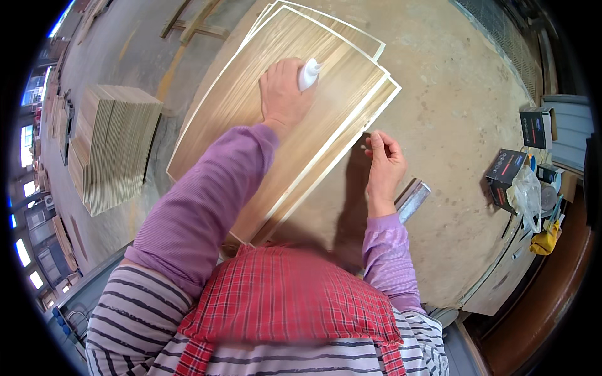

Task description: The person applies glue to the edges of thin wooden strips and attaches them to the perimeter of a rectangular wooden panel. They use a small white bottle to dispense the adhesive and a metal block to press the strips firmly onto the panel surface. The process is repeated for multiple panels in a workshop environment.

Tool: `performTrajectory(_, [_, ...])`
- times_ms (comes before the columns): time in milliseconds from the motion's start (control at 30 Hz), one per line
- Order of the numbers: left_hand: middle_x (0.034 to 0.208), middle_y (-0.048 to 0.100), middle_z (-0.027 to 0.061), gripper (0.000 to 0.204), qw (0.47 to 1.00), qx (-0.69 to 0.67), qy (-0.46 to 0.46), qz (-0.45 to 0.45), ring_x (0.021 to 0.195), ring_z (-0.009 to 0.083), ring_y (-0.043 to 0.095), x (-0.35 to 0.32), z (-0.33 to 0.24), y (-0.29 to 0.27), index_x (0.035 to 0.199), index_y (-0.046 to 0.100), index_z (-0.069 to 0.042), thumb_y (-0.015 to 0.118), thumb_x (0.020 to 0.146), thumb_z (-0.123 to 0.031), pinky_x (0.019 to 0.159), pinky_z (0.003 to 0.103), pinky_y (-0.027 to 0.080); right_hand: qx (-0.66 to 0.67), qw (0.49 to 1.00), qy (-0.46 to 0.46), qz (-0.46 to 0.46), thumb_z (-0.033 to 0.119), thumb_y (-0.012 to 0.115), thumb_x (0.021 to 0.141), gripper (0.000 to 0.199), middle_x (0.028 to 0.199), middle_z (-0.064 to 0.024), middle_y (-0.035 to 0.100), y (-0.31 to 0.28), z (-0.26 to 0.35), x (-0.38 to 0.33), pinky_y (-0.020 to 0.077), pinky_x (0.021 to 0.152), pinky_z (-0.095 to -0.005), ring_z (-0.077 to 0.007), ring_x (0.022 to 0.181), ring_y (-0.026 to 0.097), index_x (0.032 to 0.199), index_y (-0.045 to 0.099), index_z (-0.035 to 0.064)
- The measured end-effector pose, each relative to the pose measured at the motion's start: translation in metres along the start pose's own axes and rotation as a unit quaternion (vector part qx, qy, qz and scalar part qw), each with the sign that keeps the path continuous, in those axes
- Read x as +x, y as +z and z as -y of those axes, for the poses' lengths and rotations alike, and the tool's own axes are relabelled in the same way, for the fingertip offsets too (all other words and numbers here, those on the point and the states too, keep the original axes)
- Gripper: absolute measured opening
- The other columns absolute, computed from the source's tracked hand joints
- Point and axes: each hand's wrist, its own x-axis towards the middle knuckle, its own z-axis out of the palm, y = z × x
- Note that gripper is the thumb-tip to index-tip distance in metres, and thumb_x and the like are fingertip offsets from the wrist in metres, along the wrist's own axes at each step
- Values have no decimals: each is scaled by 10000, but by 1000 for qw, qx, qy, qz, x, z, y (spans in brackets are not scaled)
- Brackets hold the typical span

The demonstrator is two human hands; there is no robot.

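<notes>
I count two, maybe three, wood-grain veneer panels (313, 119) overlapping on the bench (458, 125), pale-edged with tan streaked faces. My left hand (283, 94) has its fingers wrapped around one white glue bottle (308, 73), nozzle down on the top panel. My right hand (384, 161) pinches that panel's near edge, fingers nearly closed. One stack of veneer sheets (113, 144) sits left.

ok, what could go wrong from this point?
1. The left hand holds a white bottle tip-down on the top panel; whatever it dispenses may smear or run over the pale edge.
2. The stacked panels sit fanned, not flush; pressing could shift them further.
3. The right hand pinches something small right at the panel edge; it could snag.
</notes>
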Motion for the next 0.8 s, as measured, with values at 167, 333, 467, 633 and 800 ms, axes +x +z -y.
performTrajectory(167, [1031,587,72,271,1000,-6,16,-1,1005,275,523,1,-2,-3,1029,540,-118,648,845,-285,882,413,355,14,1000,-20,-15,131,654,906,158,912,-46,670,7,-15,6,525,682,-239,-114,823,636,990,667,-2])
performTrajectory(333, [1041,587,80,286,1000,-5,14,0,1012,277,522,1,-3,-4,1041,547,-110,649,842,-287,884,419,352,10,999,-30,-13,130,668,896,168,904,-50,670,9,-20,13,528,683,-241,-104,789,619,999,674,-3])
performTrajectory(467, [1022,585,80,283,1000,-10,15,1,1001,275,519,1,-3,-3,1044,549,-110,649,842,-281,882,419,349,0,999,-45,-9,128,681,886,168,899,-36,670,12,-23,15,524,671,-240,-96,770,608,991,687,-4])
performTrajectory(633, [995,586,79,271,1000,-14,17,5,978,277,520,2,-3,-4,1039,552,-109,651,845,-270,869,413,354,0,999,-44,-28,126,679,888,171,889,-34,672,14,-26,15,512,667,-232,-95,752,596,999,691,-3])
performTrajectory(800, [1024,592,43,262,1000,-30,1,6,1020,265,508,1,-3,-3,1017,561,-136,671,812,-256,906,404,328,-9,998,-45,-39,127,675,892,176,892,-38,671,16,-27,12,510,680,-233,-94,754,593,1005,690,-7])
